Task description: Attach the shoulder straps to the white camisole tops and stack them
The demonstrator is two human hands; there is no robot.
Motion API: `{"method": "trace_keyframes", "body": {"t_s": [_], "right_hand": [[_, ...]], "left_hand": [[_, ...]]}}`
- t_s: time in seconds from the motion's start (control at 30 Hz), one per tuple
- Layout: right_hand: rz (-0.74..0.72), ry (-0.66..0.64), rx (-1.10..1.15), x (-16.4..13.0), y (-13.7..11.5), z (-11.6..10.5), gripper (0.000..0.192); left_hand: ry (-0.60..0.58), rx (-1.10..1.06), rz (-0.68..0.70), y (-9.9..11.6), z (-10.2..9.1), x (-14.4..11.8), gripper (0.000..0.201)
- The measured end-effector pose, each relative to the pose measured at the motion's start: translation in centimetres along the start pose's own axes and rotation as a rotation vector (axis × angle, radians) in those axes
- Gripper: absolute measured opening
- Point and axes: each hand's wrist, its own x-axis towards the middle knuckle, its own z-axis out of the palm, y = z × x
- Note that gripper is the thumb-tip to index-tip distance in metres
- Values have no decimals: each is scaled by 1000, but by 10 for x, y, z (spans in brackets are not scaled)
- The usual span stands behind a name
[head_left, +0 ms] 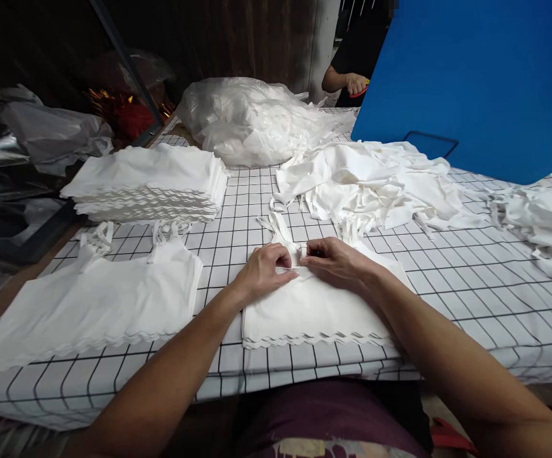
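A white camisole (314,308) with thin straps and a wavy hem lies flat in front of me, apparently on top of others like it. At the middle of its top edge my left hand (270,267) rests with fingers curled and thumb close to the fabric. Between my right hand's (331,256) thumb and index finger is a small white strip (303,252), perhaps a label; its far side is hidden. Both hands are close together, almost touching. To the left lies a flat pile of white camisoles (114,299), straps pointing away from me.
Behind that pile stands a thick stack of folded white garments (147,172). A clear plastic bag (252,121) and a loose heap of white garments (371,184) lie farther back on the checked tablecloth (452,286). A blue board (471,83) partly hides another person's hand (356,84) holding an orange-handled tool.
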Motion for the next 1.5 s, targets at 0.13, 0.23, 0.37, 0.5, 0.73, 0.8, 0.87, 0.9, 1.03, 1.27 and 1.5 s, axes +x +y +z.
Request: {"method": "trace_keyframes", "body": {"t_s": [0.13,0.23,0.37,0.5,0.73,0.8,0.87,0.9,1.03,1.27,1.5], "right_hand": [[-9,-3,-12,-1,-1,0,38],[-37,9,-15,-1,0,2,36],[-48,37,-55,-1,-2,5,37],[-77,79,-110,-1,-4,8,37],[-159,99,-201,-1,-9,9,26],[-192,126,-224,0,-12,12,23],[-214,154,-229,1,-14,16,22],[-216,166,-218,1,-15,19,22],[-148,211,-64,5,-10,32,27],[73,357,-73,8,-9,10,38],[470,658,-455,-106,-3,-31,44]], "left_hand": [[-30,-57,-35,-2,2,-1,8],[-36,-82,-86,-1,3,-1,13],[-55,-98,-154,2,2,0,16],[-86,-91,-201,4,0,1,18],[-113,-75,-211,5,-1,1,18],[-112,-52,-180,5,-1,1,20],[-107,-18,-139,3,-1,2,23],[-103,-1,-125,2,-1,3,24],[-74,61,-145,2,2,3,22],[17,18,-131,2,3,3,20],[266,350,-309,6,-34,-44,17]]}}
